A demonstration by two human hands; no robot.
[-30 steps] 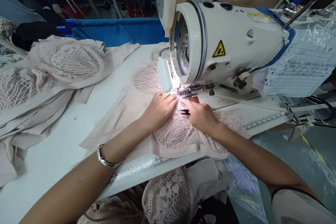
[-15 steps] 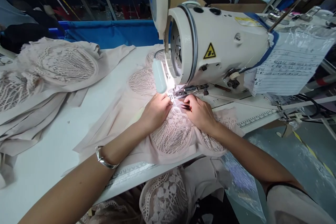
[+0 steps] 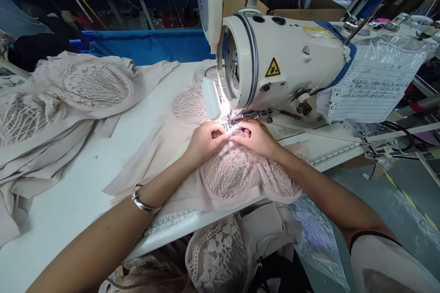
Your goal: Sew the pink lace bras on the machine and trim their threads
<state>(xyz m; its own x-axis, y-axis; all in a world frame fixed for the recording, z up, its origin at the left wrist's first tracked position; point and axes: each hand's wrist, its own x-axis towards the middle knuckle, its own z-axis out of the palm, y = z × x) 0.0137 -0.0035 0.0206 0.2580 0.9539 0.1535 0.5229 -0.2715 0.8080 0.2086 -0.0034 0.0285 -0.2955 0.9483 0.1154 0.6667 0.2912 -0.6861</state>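
A pale pink lace bra [image 3: 228, 176] lies spread under the sewing machine's presser foot [image 3: 237, 118], lit by a small lamp [image 3: 211, 98]. My left hand [image 3: 207, 139] pinches the bra's edge just left of the foot, thumb and fingertips together. Close beside it, my right hand [image 3: 256, 137] is closed on the same edge, its fingertips almost meeting the left ones. A bit of the orange-handled thread snips [image 3: 246, 133] shows inside the right hand; their blades are hidden. The needle is lost in the glare.
The white machine head [image 3: 285, 57] stands over the work. More lace bras [image 3: 92, 84] are heaped on the table at left, and another lace piece [image 3: 220, 252] rests at my lap. Papers in plastic [image 3: 364, 82] hang at right. A ruler strip [image 3: 175, 223] runs along the table edge.
My right hand has moved left toward my left hand and now pinches the fabric. The snips' dark blades, visible before, are now hidden. The view has shifted slightly.
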